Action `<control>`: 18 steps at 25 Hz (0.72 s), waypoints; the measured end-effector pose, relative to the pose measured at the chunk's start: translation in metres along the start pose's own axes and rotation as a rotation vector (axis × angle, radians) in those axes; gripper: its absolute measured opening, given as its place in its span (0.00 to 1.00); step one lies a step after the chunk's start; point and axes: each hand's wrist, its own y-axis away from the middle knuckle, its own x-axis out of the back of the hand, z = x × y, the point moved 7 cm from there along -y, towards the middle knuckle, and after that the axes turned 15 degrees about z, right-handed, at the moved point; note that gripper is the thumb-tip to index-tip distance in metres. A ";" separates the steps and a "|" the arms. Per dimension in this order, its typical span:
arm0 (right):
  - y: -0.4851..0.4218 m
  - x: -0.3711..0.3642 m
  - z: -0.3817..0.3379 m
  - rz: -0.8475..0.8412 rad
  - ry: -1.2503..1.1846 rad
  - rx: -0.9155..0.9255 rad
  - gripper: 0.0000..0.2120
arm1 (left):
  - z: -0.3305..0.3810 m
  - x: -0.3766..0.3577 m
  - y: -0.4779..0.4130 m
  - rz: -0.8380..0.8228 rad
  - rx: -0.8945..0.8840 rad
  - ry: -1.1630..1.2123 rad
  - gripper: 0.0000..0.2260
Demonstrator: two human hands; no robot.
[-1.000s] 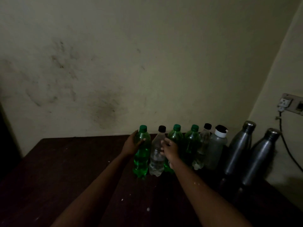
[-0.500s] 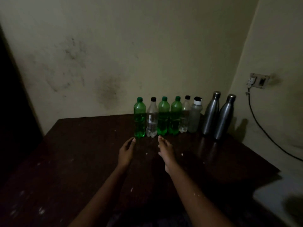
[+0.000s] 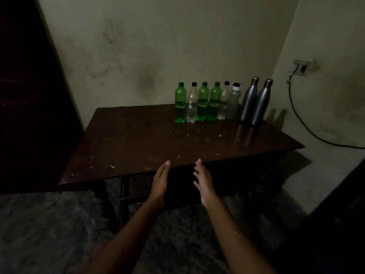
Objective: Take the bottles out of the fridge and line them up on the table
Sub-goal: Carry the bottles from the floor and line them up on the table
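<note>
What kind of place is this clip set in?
Likely a dim room in a home: a dark wooden table against a stained cream wall, with a white wall socket nearby.

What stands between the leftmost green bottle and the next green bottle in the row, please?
In the head view, a clear bottle with a black cap stands upright between the leftmost green bottle and the next green bottle.
</note>
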 end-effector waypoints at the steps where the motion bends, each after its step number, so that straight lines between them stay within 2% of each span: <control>1: 0.026 0.001 0.011 0.011 -0.002 -0.004 0.27 | -0.006 0.019 0.014 -0.021 0.010 -0.003 0.20; 7: 0.202 0.009 0.103 0.082 -0.048 -0.037 0.28 | -0.051 0.147 0.115 -0.157 -0.014 -0.038 0.19; 10: 0.286 0.023 0.140 0.107 -0.027 -0.091 0.28 | -0.083 0.206 0.167 -0.156 0.053 -0.066 0.20; 18: 0.434 0.082 0.223 0.207 0.071 -0.068 0.26 | -0.123 0.292 0.319 -0.190 0.074 -0.142 0.20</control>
